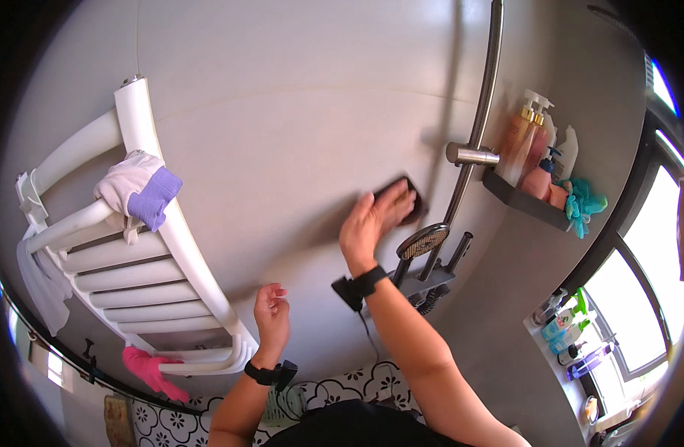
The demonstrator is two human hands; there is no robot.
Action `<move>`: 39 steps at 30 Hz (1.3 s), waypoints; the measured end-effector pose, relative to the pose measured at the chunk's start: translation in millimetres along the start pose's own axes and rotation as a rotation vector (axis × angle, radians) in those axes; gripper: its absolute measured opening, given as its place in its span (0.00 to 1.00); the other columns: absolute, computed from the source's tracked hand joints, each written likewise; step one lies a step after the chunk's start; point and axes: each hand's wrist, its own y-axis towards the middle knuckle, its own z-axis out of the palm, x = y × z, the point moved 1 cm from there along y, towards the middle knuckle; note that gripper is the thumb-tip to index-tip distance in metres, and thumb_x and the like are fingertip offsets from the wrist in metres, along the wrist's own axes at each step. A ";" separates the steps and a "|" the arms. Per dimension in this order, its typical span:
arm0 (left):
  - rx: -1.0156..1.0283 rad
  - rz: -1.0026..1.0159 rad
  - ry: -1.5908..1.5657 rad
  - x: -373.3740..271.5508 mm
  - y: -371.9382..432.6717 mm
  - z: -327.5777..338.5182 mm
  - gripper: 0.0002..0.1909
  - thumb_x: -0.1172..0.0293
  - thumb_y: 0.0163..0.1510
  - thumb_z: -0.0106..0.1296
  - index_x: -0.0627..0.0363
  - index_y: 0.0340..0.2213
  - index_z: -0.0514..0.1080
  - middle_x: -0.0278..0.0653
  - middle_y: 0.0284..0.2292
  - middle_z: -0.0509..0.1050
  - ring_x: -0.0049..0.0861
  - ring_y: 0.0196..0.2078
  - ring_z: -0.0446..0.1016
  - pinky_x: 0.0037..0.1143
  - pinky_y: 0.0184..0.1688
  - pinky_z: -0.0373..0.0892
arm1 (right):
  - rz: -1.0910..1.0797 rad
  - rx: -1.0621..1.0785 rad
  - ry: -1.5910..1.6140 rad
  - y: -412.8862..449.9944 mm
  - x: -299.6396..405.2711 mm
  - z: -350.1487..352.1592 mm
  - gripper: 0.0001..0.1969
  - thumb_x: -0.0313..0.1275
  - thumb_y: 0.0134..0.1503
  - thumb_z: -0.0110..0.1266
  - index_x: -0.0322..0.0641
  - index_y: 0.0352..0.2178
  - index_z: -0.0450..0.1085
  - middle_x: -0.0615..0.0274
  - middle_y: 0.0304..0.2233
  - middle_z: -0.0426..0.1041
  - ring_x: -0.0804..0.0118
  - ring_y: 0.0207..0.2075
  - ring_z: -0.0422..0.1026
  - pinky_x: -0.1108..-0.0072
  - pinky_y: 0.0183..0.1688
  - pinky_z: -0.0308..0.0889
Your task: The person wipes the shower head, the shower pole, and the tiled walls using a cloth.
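My right hand (378,220) is raised against the grey shower wall (297,156), its fingers spread flat over a dark sponge or pad (417,207) pressed to the surface. The hand is slightly blurred. Just below and to its right hangs the shower head (423,241), beside the metal riser rail (479,112). My left hand (272,313) is lower, in front of the wall, with fingers loosely curled and nothing seen in it. It is nearest the white towel radiator (194,251). Both wrists wear black bands with small devices.
A corner shelf (523,201) holds pump bottles and a teal bath puff (583,204). Spray bottles (565,321) stand on the window ledge at right. A cloth (155,193) and a pink rubber glove (152,371) hang on the radiator. Patterned floor tiles (157,422) show below.
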 end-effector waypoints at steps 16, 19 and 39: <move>0.079 0.063 -0.093 2.3 14.1 12.9 0.13 0.84 0.53 0.43 0.63 0.41 0.68 0.36 0.38 0.71 0.21 0.42 0.72 0.20 0.45 0.67 | -0.980 0.276 -0.026 74.2 134.9 -10.7 0.28 0.37 0.59 0.49 0.53 0.61 0.58 0.52 0.66 0.49 0.44 0.67 0.45 0.55 0.67 0.40; 0.107 0.062 -0.069 -1.1 10.2 23.3 0.12 0.84 0.53 0.43 0.63 0.40 0.68 0.36 0.37 0.72 0.21 0.41 0.72 0.21 0.46 0.68 | -0.468 -0.063 0.021 106.4 85.2 -10.0 0.34 0.39 0.61 0.46 0.42 0.65 0.47 0.42 0.67 0.41 0.36 0.67 0.40 0.51 0.67 0.36; 0.298 0.238 -0.323 -114.5 44.1 34.7 0.25 0.67 0.56 0.59 0.62 0.52 0.65 0.34 0.39 0.74 0.19 0.41 0.72 0.22 0.46 0.70 | 0.412 1.147 0.990 2.1 41.5 -107.2 0.24 0.19 0.61 0.45 0.33 0.59 0.57 0.59 0.39 0.76 0.75 0.38 0.73 0.82 0.43 0.69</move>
